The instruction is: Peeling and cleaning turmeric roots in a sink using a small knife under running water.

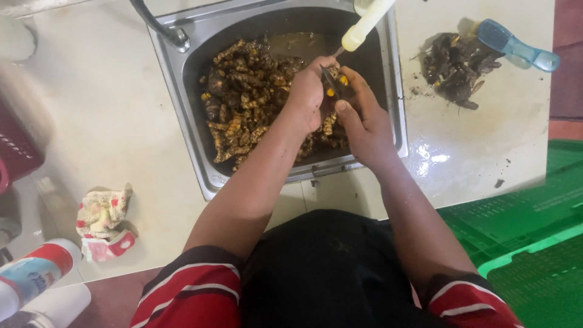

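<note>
Steel first: the sink (398, 130) fills the middle of my view, sunk into a pale counter (109, 121), and its basin is heaped with knobbly brown-and-yellow roots (243, 103) sitting in murky water. To the right lies a green slatted crate (528, 231); on the counter above it a dark pile of trimmings (455, 67) sits touching a blue-handled brush (516, 45). A crumpled cloth (103, 222) lies at lower left.

Both my hands meet over the right half of the basin. My left hand (306, 94) is curled closed around 1 root piece (332, 91), of which only a yellow cut face shows between the fingers. My right hand (361, 118) is wrapped around a small dark tool (337, 82), thumb laid along it; I judge it a knife, though the blade is mostly hidden.

The piece sits just left of the right hand, touching the tool. Its long axis I cannot tell, since the left hand covers it. The heap lies left of both hands, nearer the left one.
</note>
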